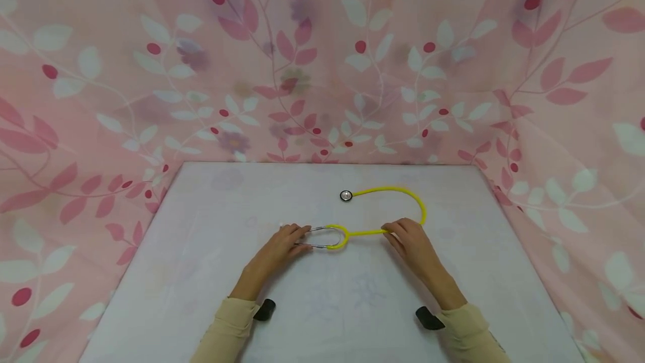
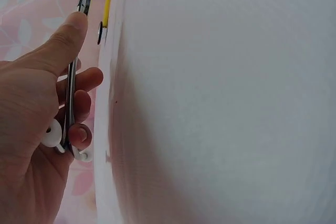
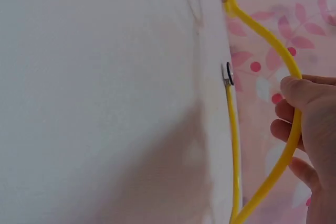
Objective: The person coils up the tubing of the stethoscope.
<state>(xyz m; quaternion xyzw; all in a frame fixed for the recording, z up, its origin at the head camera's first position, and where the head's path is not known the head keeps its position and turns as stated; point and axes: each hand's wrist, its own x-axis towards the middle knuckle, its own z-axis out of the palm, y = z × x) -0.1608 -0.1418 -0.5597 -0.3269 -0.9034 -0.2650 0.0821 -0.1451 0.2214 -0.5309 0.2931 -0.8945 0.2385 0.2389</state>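
Observation:
A stethoscope with yellow tubing [image 1: 367,233] stretches between the two hands over the white table. My left hand [image 1: 289,241] grips its metal ear tubes [image 2: 71,85], thumb on one side and curled fingers on the other. White ear tips [image 2: 51,132] show beside those fingers in the left wrist view. My right hand [image 1: 409,240] pinches the yellow tube, which passes between thumb and fingers [image 3: 283,128] in the right wrist view. Beyond the hands, the round chest piece [image 1: 346,196] lies on the table at the end of the tube's curve.
The white-covered table [image 1: 322,318] runs back to a pink curtain [image 1: 322,71] with a leaf pattern, which also hangs at both sides. Each wrist carries a dark strap-on piece, one at the left [image 1: 265,310] and one at the right [image 1: 429,318].

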